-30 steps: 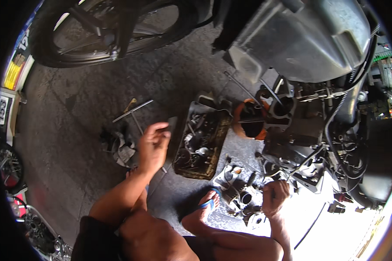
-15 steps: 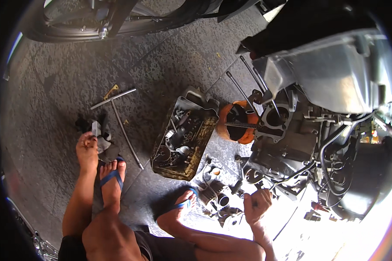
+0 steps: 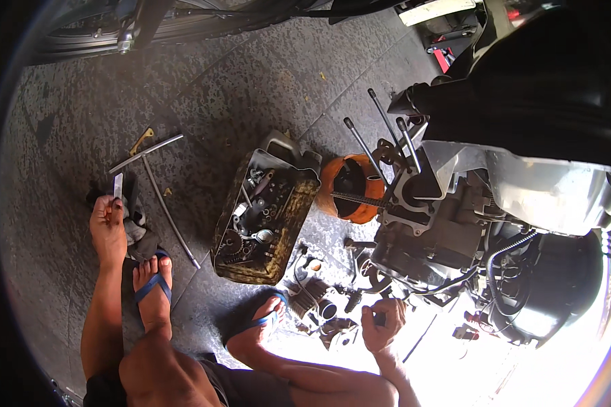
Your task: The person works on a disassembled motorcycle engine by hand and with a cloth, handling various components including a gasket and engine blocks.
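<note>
A thin, pale flat strip (image 3: 118, 186) is grasped in the left hand (image 3: 108, 227), pinched between thumb and fingers above the floor (image 3: 54, 224). Its long axis is directed almost straight away from the wrist, and its free tip is brought near the left end of the crossbar on a T-handle wrench (image 3: 160, 193). Whether the crossbar is touched cannot be told.

By the right hand (image 3: 384, 324), the fingers are curled into a loose fist; whether anything is enclosed is hidden by shadow in the palm. It is placed just below the lower edge of the engine block (image 3: 455, 227), so the engine is far nearer to the right hand than to the left. Between the strip and the engine, the wrench, an oil-stained metal pan (image 3: 295, 220) and an orange container (image 3: 327, 197) are set out from left to right.

Beside the left hand, a grey rag (image 3: 142, 243) is bunched on the floor, near the toes of the left foot (image 3: 155, 312). In the pan, a toothed gear (image 3: 231, 241) is seated toward the near left corner among loose metal parts. Off the pan's near right corner, what may be a throttle body (image 3: 321, 300) is laid on the floor, left of the right hand.
</note>
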The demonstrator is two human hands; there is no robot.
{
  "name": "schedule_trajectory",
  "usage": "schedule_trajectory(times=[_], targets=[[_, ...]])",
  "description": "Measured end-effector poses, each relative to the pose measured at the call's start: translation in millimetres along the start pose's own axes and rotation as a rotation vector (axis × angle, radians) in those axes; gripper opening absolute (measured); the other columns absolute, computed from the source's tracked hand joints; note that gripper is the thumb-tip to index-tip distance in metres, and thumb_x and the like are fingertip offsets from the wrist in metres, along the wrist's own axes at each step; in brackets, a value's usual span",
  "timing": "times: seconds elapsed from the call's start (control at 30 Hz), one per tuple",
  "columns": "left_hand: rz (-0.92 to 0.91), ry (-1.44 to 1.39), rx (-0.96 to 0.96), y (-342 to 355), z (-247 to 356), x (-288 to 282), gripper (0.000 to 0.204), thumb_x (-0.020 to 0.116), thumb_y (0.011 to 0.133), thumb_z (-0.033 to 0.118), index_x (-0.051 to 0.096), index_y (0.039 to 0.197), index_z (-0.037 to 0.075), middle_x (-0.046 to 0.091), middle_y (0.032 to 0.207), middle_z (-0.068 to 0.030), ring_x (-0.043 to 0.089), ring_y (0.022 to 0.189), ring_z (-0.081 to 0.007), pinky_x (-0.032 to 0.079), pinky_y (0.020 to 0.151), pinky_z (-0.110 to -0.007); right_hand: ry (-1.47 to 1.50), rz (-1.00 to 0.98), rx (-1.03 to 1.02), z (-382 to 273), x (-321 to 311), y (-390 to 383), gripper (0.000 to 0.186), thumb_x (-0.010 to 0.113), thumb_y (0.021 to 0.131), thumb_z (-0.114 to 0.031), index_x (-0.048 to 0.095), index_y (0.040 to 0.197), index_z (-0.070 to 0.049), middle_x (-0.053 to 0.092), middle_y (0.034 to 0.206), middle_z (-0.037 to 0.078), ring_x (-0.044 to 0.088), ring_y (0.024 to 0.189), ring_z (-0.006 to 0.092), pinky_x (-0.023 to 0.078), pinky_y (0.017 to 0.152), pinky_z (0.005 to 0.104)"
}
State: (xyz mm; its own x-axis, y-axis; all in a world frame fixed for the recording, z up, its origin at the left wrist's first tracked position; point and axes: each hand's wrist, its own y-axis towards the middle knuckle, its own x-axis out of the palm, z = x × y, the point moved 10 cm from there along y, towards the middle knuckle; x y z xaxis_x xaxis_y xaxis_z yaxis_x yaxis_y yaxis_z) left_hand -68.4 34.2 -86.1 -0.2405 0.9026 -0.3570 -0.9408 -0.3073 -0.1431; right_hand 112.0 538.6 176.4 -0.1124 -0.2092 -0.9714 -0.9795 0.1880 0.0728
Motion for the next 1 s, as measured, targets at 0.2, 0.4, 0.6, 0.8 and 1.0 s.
schedule_trajectory(times=[0.2,0.4,0.6,0.8,1.0], targets=[[0.008,0.125,-0.040,0.7,14.8,6.7,0.012,0.057,0.097,0.012,0.055,0.097,0.000,0.057,0.081,-0.0029,0.051,0.074,-0.0086,0.044,0.069,-0.028,-0.017,-0.023,-0.002,-2.1,1.1,1.2,0.021,0.075,0.070,-0.006,0.056,0.079,-0.010,0.060,0.072,0.001,0.056,0.068,0.0232,0.040,0.072,0.0384],[0.032,-0.010,0.012,1.3,14.3,-8.0,0.008,0.058,0.096,0.011,0.055,0.095,0.003,0.055,0.080,-0.0002,0.049,0.072,-0.0080,0.042,0.067,-0.026,0.035,0.018,-0.001,0.5,4.4,-4.8,0.019,0.073,0.066,-0.001,0.057,0.074,-0.008,0.056,0.073,0.006,0.051,0.070,0.0248,0.038,0.073,0.0400],[0.122,0.094,-0.050,-12.9,16.6,-46.8,0.025,0.062,0.094,0.016,0.050,0.076,0.004,0.036,0.067,0.0043,0.033,0.063,-0.0072,0.031,0.056,-0.028,-0.030,-0.002,-0.016,-6.2,-0.1,-1.0,0.008,0.065,0.075,-0.005,0.060,0.080,-0.008,0.062,0.078,0.006,0.057,0.074,0.0266,0.040,0.075,0.0403],[0.116,0.045,-0.040,-35.4,19.8,-89.8,0.024,0.063,0.094,0.019,0.053,0.078,0.004,0.040,0.067,0.0047,0.035,0.062,-0.0048,0.031,0.057,-0.025,-0.027,0.007,-0.071,-13.1,-7.9,1.4,0.009,0.054,0.076,-0.004,0.061,0.083,-0.005,0.062,0.079,0.010,0.056,0.073,0.0286,0.039,0.074,0.0403],[-0.150,0.096,-0.020,-50.4,59.4,-73.3,0.021,0.064,0.095,0.020,0.057,0.090,0.001,0.047,0.067,0.0070,0.038,0.062,-0.0018,0.031,0.055,-0.023,0.082,0.081,-0.078,-26.7,-17.6,-8.0,0.012,0.058,0.078,-0.001,0.063,0.088,-0.005,0.062,0.079,0.008,0.059,0.073,0.0270,0.041,0.074,0.0383]])
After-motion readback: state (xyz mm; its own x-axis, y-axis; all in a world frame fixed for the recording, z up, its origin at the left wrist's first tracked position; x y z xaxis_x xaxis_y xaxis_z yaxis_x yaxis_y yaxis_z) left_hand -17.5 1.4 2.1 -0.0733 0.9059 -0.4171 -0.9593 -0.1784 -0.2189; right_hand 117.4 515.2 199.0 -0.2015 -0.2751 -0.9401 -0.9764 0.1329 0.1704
